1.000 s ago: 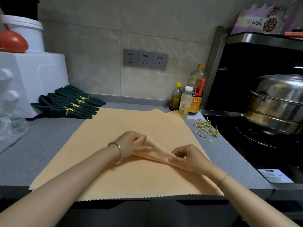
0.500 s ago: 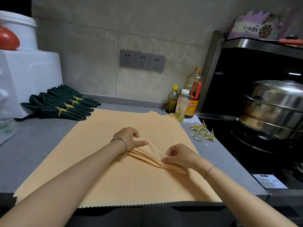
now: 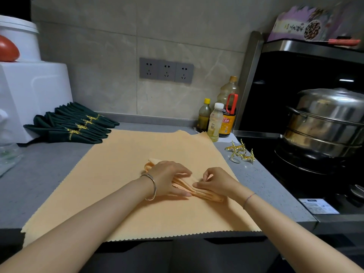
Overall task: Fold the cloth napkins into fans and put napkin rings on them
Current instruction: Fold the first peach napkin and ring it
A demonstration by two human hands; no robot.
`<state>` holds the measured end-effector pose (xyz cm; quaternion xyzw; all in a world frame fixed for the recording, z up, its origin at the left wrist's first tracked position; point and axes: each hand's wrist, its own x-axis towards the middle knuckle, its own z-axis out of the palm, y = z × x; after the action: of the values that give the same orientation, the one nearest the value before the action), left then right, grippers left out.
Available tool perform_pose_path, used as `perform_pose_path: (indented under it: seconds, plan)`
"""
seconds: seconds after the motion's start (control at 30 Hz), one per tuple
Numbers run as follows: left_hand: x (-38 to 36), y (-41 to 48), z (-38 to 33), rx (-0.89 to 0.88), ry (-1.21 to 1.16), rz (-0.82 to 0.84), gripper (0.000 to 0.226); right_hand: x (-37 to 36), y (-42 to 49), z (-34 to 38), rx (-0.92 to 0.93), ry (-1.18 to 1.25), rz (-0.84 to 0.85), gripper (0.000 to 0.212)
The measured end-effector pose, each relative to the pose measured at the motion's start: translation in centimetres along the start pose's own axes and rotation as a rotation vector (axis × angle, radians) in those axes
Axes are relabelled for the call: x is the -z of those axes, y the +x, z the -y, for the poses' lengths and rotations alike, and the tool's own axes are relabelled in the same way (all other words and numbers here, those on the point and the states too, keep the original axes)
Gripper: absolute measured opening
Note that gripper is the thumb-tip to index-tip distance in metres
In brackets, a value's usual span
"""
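Left hand: the left hand (image 3: 169,177) lies palm down on the pleated napkin (image 3: 208,195), fingers stretched over the top and thumb along its near edge, pressing the folds flat. A metal bangle (image 3: 152,186) sits at the wrist.
Right hand: the right hand (image 3: 218,183) has its fingers curled, and thumb and forefinger pinch the pleats just beside the left hand's fingertips.
Pleated napkin: a narrow orange bundle slanting across the middle of the spread orange cloth (image 3: 128,174), one end poking out past the left wrist, the other past the right hand.
Spread orange cloth: flat on the grey countertop (image 3: 49,170), its zigzag-cut front edge hanging over the counter's lip.
Napkin rings: a loose cluster of gold napkin rings (image 3: 239,152) on the counter, just beside the cloth's right edge.
Finished pieces: four dark green napkins (image 3: 74,127), each banded with a gold ring, lie at back left against a white appliance (image 3: 31,95).
Writing: the dark bottle (image 3: 228,121) has a red label with Chinese characters, too small for me to read. The purple package (image 3: 303,26) up on the steel ledge also carries Chinese print I cannot make out. A white sticker (image 3: 318,205) on the black hob has fine print, illegible.
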<state>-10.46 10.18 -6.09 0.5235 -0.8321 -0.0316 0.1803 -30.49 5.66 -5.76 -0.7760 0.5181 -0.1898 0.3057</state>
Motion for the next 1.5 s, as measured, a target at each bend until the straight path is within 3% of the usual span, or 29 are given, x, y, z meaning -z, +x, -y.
perform_pose_path:
  seconds: [0.07, 0.2, 0.33, 0.5, 0.57, 0.73, 1.07, 1.3, 1.4, 1.5]
  plan:
    - [-0.4, 0.1, -0.2, 0.003, -0.012, -0.040, 0.065, 0.7, -0.4, -0.3, -0.067, 0.234, 0.060, 0.039]
    - [-1.1, 1.5, -1.0, -0.015, 0.023, -0.121, 0.045, 2.1, 0.3, -2.1, -0.125, 0.392, 0.152, 0.056]
    - [-1.3, 3.4, -1.5, 0.002, 0.095, -0.080, 0.040, 3.4, 0.7, -3.2, -0.127, 0.399, 0.104, 0.037]
    - [-0.9, 5.9, -1.1, 0.086, 0.208, -0.062, 0.033, 4.7, 3.4, -5.8, -0.009, 0.098, -0.482, 0.019]
    - [-0.9, 7.0, -0.6, 0.130, 0.237, -0.070, 0.031, 5.2, 4.6, -6.6, -0.035, -0.083, -0.612, 0.022]
    - [-1.4, 9.8, 0.2, 0.179, 0.280, -0.068, 0.030, 5.6, 7.8, -8.7, -0.039, -0.302, -0.711, 0.044]
    - [-2.3, 10.6, 2.1, 0.234, 0.193, -0.203, 0.025, 4.9, 10.6, -10.7, -0.001, -0.448, -0.735, 0.035]
    - [-2.0, 10.1, 2.0, 0.254, 0.151, -0.214, 0.024, 5.3, 10.2, -11.2, -0.125, -0.526, -0.753, 0.021]
    - [-1.9, 9.9, 2.1, 0.279, 0.147, -0.213, 0.024, 5.6, 9.7, -10.6, -0.088, -0.331, -0.785, 0.027]
    - [-1.4, 9.5, 2.3, 0.308, 0.157, -0.205, 0.022, 6.3, 8.9, -9.5, 0.021, 0.266, -0.741, 0.035]
